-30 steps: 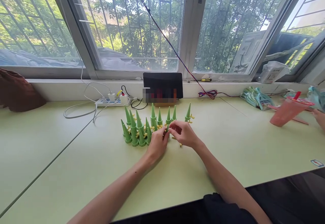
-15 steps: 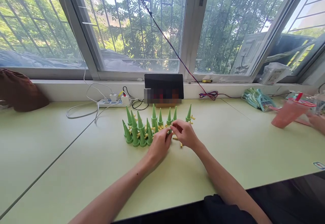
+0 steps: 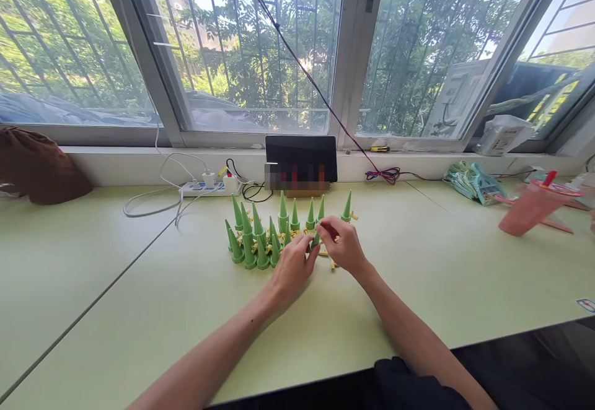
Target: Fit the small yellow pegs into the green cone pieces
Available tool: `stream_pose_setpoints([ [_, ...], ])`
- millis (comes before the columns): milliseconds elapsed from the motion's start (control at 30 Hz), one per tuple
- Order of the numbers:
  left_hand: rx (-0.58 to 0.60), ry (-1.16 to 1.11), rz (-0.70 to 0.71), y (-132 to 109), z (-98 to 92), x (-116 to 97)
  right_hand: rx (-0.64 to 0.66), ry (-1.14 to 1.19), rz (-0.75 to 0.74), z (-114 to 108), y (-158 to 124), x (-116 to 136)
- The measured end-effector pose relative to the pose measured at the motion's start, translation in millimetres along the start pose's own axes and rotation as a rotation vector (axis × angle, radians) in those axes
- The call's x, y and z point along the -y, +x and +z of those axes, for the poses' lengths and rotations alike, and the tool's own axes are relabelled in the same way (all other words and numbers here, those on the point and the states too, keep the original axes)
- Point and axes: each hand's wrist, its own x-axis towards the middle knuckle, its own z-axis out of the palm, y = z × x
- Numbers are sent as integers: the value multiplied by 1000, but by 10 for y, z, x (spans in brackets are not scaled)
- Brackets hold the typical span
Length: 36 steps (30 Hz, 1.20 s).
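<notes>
Between the fingers of my left hand [image 3: 294, 257] is a green cone-shaped spike [image 3: 315, 239], its tip pointing up. My right hand [image 3: 343, 243] is closed in a pinch at the top of that spike; whatever its fingertips hold is too small to make out. Several more green spikes [image 3: 248, 243] stand upright in a cluster left of my hands, with small yellow valve-like pieces [image 3: 281, 235] among them. A single green spike [image 3: 346, 207] stands behind my right hand, a yellow piece [image 3: 354, 215] beside it. Another yellow piece [image 3: 333, 266] lies below my right wrist.
A tablet-like screen [image 3: 300, 157] leans against the sill. To its left are a power strip [image 3: 204, 189] and loose cables [image 3: 153, 209]. On the right stand a tilted pink cup [image 3: 530, 209] with a red straw and a pile of green packets [image 3: 474, 182]. A brown bag [image 3: 41, 165] sits far left.
My right fingers have shifted slightly up, and more of the green spike in my left hand shows. At the far right, another person's hand has drawn back from beside the pink cup.
</notes>
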Motion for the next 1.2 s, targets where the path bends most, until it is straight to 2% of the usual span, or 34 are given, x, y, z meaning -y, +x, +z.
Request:
stream_pose_setpoints([
  [800,-85,118,69,12,-67,-23,-47,83,-75,29,6,-14],
  [1200,-212,146,123,31,-138,-51,-42,90,-77,7,12,-4],
])
